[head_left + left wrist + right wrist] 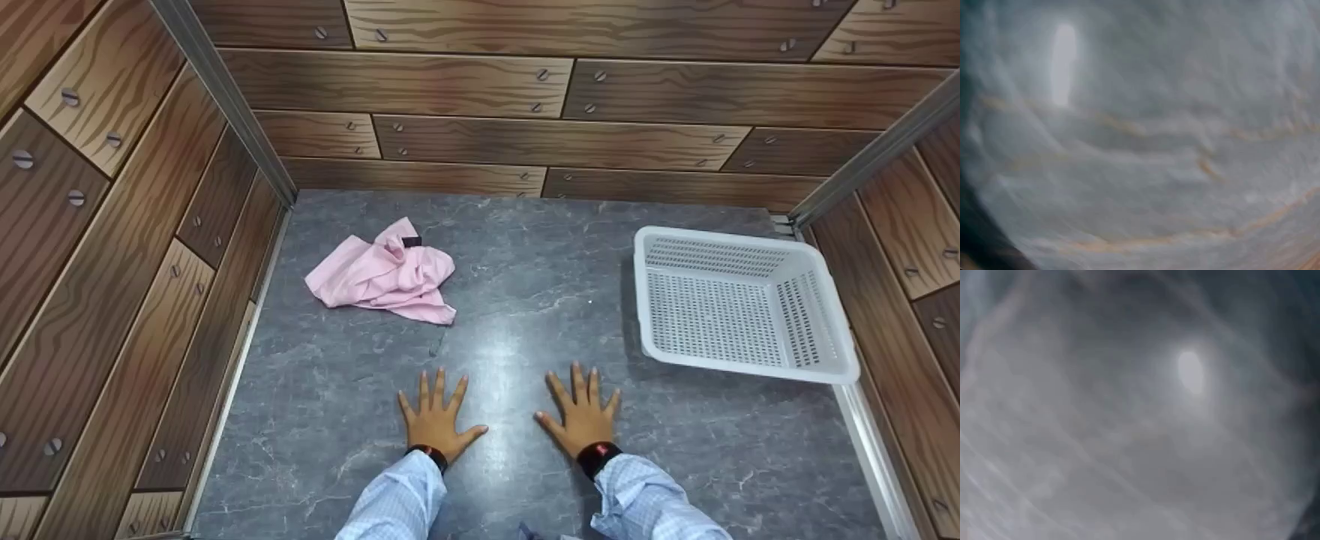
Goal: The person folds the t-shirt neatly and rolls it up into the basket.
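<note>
In the head view my left hand [435, 420] lies palm down on the grey marbled surface [517, 300], fingers straight and spread. To its right, my right hand [583, 416] rests the same way, with a gap between the two thumbs. Neither holds anything. A crumpled pink cloth [382, 274] with a small black patch lies ahead of the left hand, towards the left. Beyond the right hand, at the right side, stands a white perforated plastic basket [645, 300] with nothing inside. Both wrist views show only blurred grey surface close up.
Wood-patterned panels wall in the surface: a back wall [465, 139], a left wall [150, 300] and a right wall [892, 247]. Metal posts stand at the back corners. The basket sits close against the right wall.
</note>
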`<state>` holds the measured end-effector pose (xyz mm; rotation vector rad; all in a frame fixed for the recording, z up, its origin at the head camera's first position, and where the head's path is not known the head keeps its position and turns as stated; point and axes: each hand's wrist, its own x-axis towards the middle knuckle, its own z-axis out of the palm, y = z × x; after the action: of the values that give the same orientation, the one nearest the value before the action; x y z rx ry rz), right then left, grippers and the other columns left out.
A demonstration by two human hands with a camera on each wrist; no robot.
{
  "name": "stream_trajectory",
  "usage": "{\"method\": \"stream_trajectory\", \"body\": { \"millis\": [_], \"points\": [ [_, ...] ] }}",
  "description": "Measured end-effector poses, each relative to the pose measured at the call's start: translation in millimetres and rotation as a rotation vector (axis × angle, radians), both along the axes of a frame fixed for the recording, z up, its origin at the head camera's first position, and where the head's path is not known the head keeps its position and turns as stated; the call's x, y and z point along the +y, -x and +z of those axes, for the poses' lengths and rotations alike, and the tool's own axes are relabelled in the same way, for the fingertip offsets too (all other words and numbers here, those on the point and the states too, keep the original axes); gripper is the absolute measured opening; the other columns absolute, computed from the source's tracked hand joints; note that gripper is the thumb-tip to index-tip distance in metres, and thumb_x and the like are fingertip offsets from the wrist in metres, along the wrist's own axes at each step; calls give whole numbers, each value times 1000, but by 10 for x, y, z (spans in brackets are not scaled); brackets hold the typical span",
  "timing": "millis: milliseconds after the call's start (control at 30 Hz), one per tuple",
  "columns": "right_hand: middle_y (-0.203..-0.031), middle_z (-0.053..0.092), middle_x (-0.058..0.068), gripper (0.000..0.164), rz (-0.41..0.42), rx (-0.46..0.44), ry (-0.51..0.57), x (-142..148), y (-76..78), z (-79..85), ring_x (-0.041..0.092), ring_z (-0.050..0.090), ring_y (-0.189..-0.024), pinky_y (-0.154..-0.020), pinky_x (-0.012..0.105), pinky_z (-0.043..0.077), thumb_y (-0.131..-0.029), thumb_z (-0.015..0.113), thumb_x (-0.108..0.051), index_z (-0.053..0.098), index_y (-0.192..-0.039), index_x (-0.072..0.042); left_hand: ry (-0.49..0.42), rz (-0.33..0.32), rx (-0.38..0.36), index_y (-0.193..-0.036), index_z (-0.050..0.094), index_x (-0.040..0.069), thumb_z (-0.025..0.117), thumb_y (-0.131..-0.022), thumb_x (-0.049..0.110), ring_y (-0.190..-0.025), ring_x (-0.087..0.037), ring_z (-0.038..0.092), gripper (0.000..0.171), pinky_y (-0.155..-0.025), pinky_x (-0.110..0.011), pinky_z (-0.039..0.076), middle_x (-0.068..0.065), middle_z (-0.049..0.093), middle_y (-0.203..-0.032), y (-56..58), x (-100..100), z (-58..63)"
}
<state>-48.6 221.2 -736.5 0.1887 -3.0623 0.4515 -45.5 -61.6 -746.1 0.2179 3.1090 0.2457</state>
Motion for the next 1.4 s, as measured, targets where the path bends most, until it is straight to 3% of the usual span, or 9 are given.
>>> {"method": "stream_trajectory", "body": {
  "millis": [200, 467, 767, 1067, 1233, 1400],
  "points": [
    [-162, 24, 15, 79, 1, -18, 40, -75, 133, 96, 49, 13, -148, -106, 80, 3, -83, 59, -67, 37, -150, -32, -10, 39, 44, -153, 29, 39, 46, -70, 89, -150, -41, 18, 98, -107, -78, 13, -6, 22, -164, 273, -216, 80],
    [-162, 23, 14, 79, 5, -7, 41, -140, 279, 163, 50, 15, -147, -106, 80, 6, -84, 59, -66, 37, -151, -31, 14, 86, 51, -155, 25, 37, 52, -69, 87, -151, -41, 15, 102, -108, -77, 11, -7, 18, -165, 634, -417, 284],
    [-162, 23, 15, 79, 7, 7, 43, -224, 402, 198, 50, 17, -147, -105, 81, 7, -83, 57, -69, 37, -150, -33, -50, 153, -52, -157, 20, 30, 59, -72, 81, -152, -40, 8, 107, -109, -77, 6, -9, 15, -165, 921, -552, 443],
    [-162, 24, 15, 78, 8, 30, 63, -242, 403, 228, 51, 18, -146, -104, 82, 8, -82, 60, -65, 39, -150, -32, -87, 220, -115, -159, 7, 29, 58, -73, 80, -153, -39, -2, 112, -109, -78, 1, -7, 0, -167, 1295, -726, 598],
    [-162, 25, 14, 79, -5, 33, 70, -192, 360, 201, 50, 16, -147, -105, 81, 6, -81, 61, -65, 40, -149, -32, -133, 209, -124, -159, 8, 30, 61, -74, 77, -152, -39, -6, 110, -108, -79, -1, -6, -4, -167, 1444, -714, 610],
    [-161, 26, 14, 79, -29, 37, 69, -128, 335, 173, 50, 17, -147, -105, 81, 6, -81, 62, -65, 40, -149, -32, -169, 177, -222, -158, 6, 35, 58, -77, 76, -152, -38, -8, 105, -107, -80, 0, -2, -6, -167, 1524, -616, 584]
  ]
}}
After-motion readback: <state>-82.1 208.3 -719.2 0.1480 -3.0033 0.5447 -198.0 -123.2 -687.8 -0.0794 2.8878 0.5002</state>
